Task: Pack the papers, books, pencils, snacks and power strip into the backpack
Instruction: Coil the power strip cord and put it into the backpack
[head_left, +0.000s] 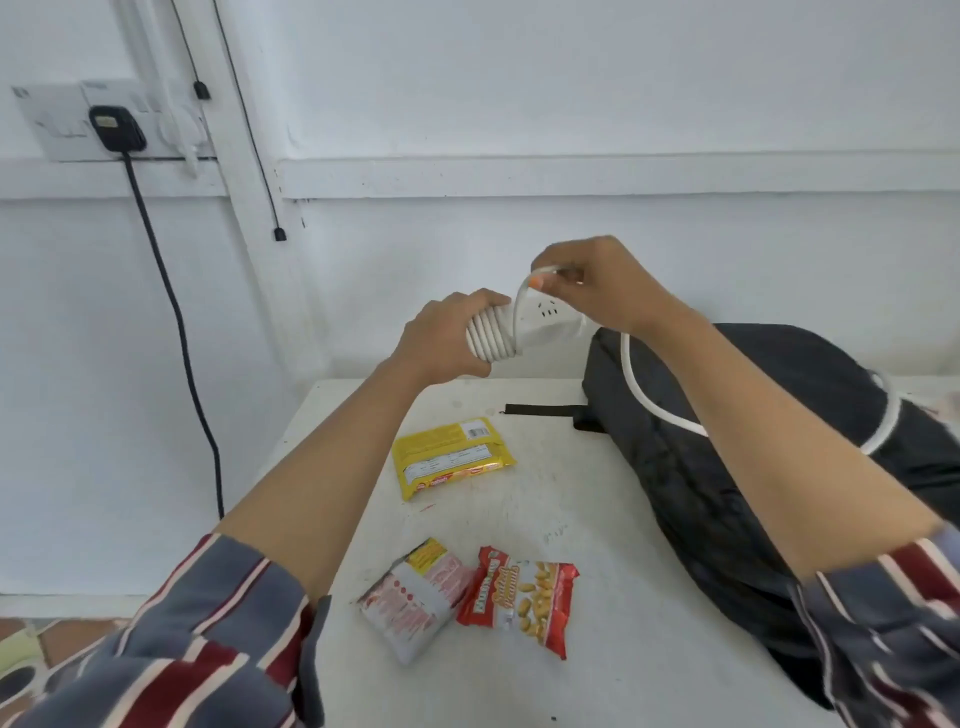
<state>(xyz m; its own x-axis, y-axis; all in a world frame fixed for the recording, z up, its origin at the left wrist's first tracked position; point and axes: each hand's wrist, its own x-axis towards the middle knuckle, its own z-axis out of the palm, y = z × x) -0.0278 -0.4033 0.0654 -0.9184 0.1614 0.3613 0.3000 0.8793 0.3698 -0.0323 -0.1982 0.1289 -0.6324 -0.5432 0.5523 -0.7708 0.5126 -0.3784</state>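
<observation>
My left hand (447, 338) grips one end of the white power strip (545, 325), held up above the table, with several turns of its white cable (644, 400) wound round that end. My right hand (597, 286) pinches the cable just above the strip. The loose rest of the cable loops down over the black backpack (727, 467), which lies on the right side of the table. Three snack packets lie on the table: a yellow one (452, 457), a white and red one (415, 597) and a red peanut packet (519, 597).
The white table (571, 509) stands against a white wall. A wall socket with a black plug (117, 127) and a black cord hanging down is at the upper left. A black strap (540, 409) of the backpack lies on the table.
</observation>
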